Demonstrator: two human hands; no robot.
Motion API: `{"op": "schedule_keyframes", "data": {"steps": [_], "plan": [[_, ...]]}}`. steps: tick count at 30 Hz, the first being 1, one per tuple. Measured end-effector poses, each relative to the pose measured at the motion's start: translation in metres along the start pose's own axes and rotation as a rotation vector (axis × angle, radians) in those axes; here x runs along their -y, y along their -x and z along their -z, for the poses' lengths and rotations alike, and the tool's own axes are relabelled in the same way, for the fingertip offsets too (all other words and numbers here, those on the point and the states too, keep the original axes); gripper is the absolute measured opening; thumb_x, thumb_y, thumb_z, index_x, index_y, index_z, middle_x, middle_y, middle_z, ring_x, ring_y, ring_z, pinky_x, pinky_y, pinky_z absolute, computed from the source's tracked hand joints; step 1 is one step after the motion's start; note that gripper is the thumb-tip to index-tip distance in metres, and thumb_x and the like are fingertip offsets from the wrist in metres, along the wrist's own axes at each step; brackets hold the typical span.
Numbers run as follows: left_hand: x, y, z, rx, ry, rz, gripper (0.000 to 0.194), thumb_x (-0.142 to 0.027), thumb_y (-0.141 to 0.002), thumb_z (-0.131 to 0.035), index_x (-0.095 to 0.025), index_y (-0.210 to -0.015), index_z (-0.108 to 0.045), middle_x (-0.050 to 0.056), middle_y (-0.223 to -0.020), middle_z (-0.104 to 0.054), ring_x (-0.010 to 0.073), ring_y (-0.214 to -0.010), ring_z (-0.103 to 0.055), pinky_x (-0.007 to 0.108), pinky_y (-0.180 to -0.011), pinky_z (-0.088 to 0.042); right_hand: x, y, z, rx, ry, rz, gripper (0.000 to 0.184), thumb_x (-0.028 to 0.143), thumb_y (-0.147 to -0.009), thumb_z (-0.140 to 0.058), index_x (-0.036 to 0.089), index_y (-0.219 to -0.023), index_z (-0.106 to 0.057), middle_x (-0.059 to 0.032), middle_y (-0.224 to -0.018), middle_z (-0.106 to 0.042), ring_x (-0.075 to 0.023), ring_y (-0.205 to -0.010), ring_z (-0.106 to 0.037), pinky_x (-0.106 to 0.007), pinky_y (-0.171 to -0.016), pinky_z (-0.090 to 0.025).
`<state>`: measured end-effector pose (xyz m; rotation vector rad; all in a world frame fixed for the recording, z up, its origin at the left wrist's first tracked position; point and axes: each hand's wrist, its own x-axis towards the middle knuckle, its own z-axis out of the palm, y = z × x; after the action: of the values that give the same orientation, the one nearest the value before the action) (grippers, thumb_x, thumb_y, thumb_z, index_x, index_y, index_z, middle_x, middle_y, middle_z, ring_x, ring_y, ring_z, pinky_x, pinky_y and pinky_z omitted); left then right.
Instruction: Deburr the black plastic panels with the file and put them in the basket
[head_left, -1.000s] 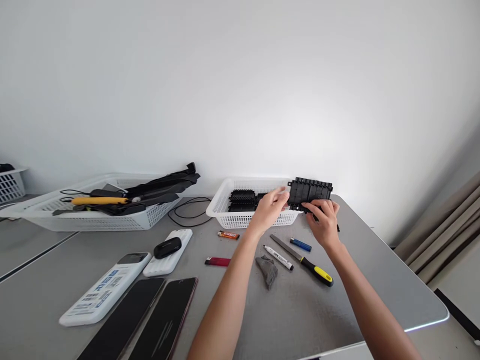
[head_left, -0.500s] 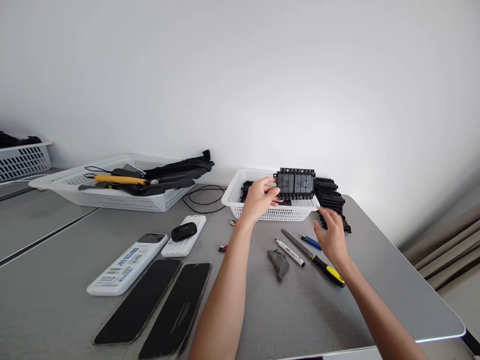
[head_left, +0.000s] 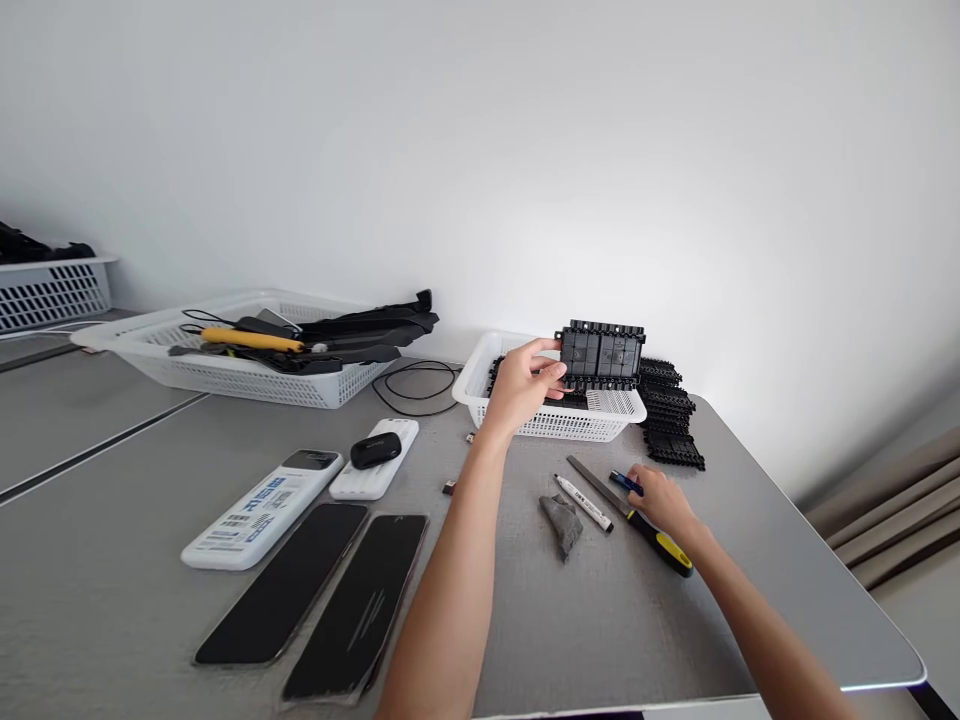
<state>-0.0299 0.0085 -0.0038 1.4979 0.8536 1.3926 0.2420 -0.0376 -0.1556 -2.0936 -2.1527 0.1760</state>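
My left hand is closed on the left edge of a black plastic panel with toothed long edges. The panel is held upright above a small white basket, which has more black pieces inside. On the table to the right, my right hand closes its fingers on a slim blue tool, which looks like a utility knife. Beside that hand lies a flat file with a black and yellow handle. A white marker and a crumpled grey cloth are just left of it.
Black toothed panels are piled right of the small basket. To the left stand a larger white basket of tools and straps, two white power banks and two dark phones. A black cable lies between the baskets.
My right hand has come down from above the table onto the blue tool and its fingers have closed on it. My left hand still holds up the black panel.
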Motion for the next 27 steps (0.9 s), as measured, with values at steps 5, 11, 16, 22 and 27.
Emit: {"op": "schedule_keyframes", "data": {"steps": [5, 11, 16, 22, 27], "plan": [[-0.002, 0.0, -0.001, -0.028, -0.011, 0.01, 0.036, -0.024, -0.081, -0.066, -0.016, -0.116, -0.061, 0.006, -0.089, -0.07, 0.0116, -0.06, -0.067, 0.027, -0.061, -0.061, 0.009, -0.001, 0.031, -0.016, -0.333, 0.046, 0.008, 0.021, -0.085, -0.049, 0.018, -0.086, -0.057, -0.0049, -0.078, -0.063, -0.0163, -0.065, -0.055, -0.026, -0.058, -0.034], [-0.008, -0.001, -0.008, -0.155, 0.075, -0.057, 0.037, -0.028, -0.079, -0.069, -0.015, -0.112, -0.061, 0.005, -0.083, -0.069, 0.0126, -0.062, -0.067, 0.024, -0.058, -0.059, 0.052, -0.007, 0.133, -0.715, -1.271, 0.115, 0.01, 0.028, -0.081, -0.054, 0.023, -0.087, -0.049, 0.0058, -0.065, -0.047, -0.0109, -0.054, -0.045, -0.024, -0.052, -0.037], [-0.012, -0.001, -0.016, -0.165, 0.116, -0.086, 0.044, -0.034, -0.074, -0.074, -0.015, -0.111, -0.062, 0.004, -0.082, -0.07, 0.0132, -0.062, -0.067, 0.023, -0.056, -0.057, 0.09, -0.016, 0.16, -0.806, -1.822, 0.115, 0.03, 0.025, -0.069, -0.068, 0.025, -0.089, -0.046, 0.0086, -0.068, -0.04, -0.0068, -0.054, -0.041, -0.019, -0.049, -0.035], [-0.008, -0.004, -0.028, -0.116, 0.111, -0.072, 0.048, -0.038, -0.074, -0.075, -0.016, -0.114, -0.061, 0.006, -0.087, -0.072, 0.0141, -0.065, -0.069, 0.022, -0.054, -0.055, 0.091, -0.023, 0.149, -0.656, -1.913, 0.101, 0.038, 0.039, -0.068, -0.077, 0.024, -0.088, -0.049, 0.0072, -0.072, -0.042, -0.0066, -0.057, -0.042, -0.02, -0.049, -0.036], [0.0, -0.009, -0.041, -0.091, 0.095, -0.054, 0.047, -0.039, -0.075, -0.073, -0.017, -0.114, -0.062, 0.006, -0.087, -0.072, 0.0132, -0.065, -0.068, 0.02, -0.053, -0.053, 0.084, -0.025, 0.149, -0.592, -1.861, 0.099, 0.035, 0.04, -0.068, -0.077, 0.023, -0.083, -0.051, 0.0074, -0.069, -0.04, -0.0064, -0.056, -0.039, -0.02, -0.048, -0.034]]}}
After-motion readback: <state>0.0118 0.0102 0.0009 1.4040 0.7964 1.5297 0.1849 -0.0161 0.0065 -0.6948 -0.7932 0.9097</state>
